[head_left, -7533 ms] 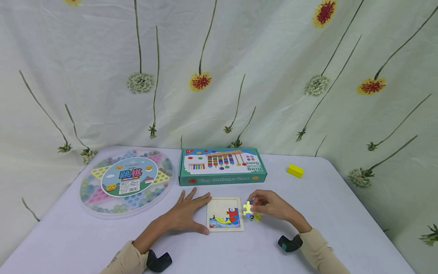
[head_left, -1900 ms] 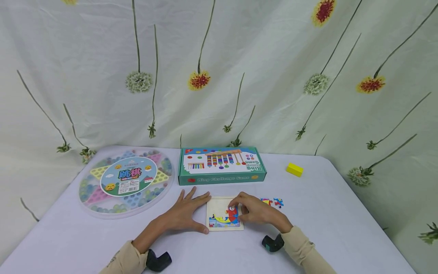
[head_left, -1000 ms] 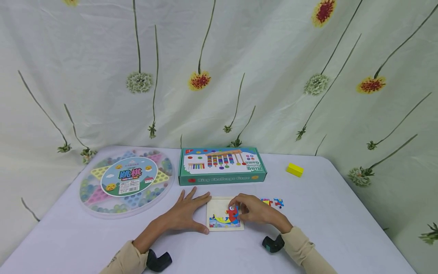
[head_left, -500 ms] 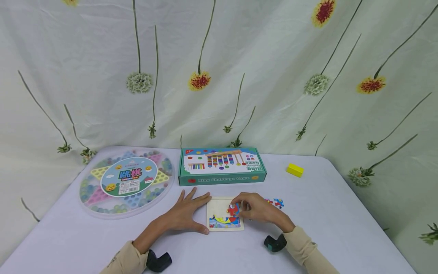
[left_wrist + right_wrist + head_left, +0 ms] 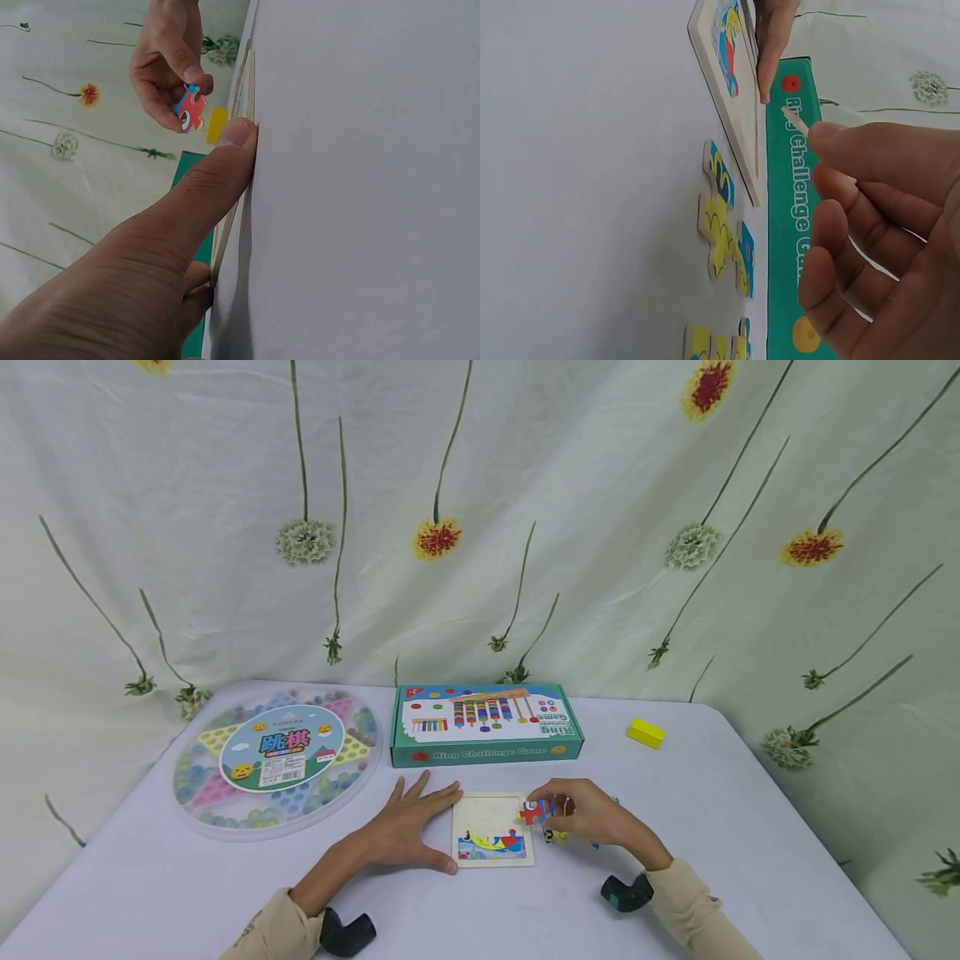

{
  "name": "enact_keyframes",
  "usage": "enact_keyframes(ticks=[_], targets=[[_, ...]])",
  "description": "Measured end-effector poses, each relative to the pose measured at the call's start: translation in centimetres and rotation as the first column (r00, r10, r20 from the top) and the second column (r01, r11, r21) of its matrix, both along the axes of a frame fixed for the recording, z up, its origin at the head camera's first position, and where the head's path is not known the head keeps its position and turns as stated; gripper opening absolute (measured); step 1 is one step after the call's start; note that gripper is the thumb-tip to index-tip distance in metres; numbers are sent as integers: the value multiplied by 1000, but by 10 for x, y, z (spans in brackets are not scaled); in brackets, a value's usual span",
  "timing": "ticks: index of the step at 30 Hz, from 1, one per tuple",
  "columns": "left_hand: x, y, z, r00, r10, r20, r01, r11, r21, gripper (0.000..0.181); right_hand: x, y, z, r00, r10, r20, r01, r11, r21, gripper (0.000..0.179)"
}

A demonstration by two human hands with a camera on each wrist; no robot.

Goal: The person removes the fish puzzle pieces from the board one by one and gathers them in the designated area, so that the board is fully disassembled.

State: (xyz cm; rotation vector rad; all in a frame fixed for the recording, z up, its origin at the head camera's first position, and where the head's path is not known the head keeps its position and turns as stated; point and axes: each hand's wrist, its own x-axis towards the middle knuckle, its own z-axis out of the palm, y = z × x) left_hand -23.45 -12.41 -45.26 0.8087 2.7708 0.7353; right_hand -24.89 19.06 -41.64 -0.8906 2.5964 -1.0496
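Observation:
A small wooden puzzle tray (image 5: 476, 814) lies in front of the person, its lower strip filled with joined picture pieces (image 5: 491, 846). The left hand (image 5: 405, 828) is spread along the tray's left side, with the thumb (image 5: 225, 146) touching its near corner and straight fingers at the far corner. Just above the tray's right edge, the right hand (image 5: 588, 814) pinches a red and blue puzzle piece (image 5: 191, 112) with a printed eye between thumb and fingers. Under and beside that hand lie several loose puzzle pieces (image 5: 718, 225), partly hidden in the head view.
Behind the tray stands a green Ring Challenge Game box (image 5: 487, 752). A round Chinese checkers set (image 5: 277, 760) with marbles is at the left. A yellow block (image 5: 647, 733) sits at the back right. A flowered cloth (image 5: 600, 527) hangs behind the table.
The right hand has lifted the red piece out of the tray and drawn it rightward, over the tray's right edge. The left hand has stayed in place.

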Motion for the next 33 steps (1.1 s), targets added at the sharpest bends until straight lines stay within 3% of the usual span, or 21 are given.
enact_keyframes(ticks=[21, 33], targets=[[0, 0, -1, 1000, 9, 4, -9, 1000, -9, 104, 13, 49, 1, 988, -127, 87, 130, 991, -25, 34], [0, 1, 0, 1000, 5, 14, -5, 1000, 4, 104, 18, 78, -4, 982, -133, 133, 138, 990, -31, 34]])
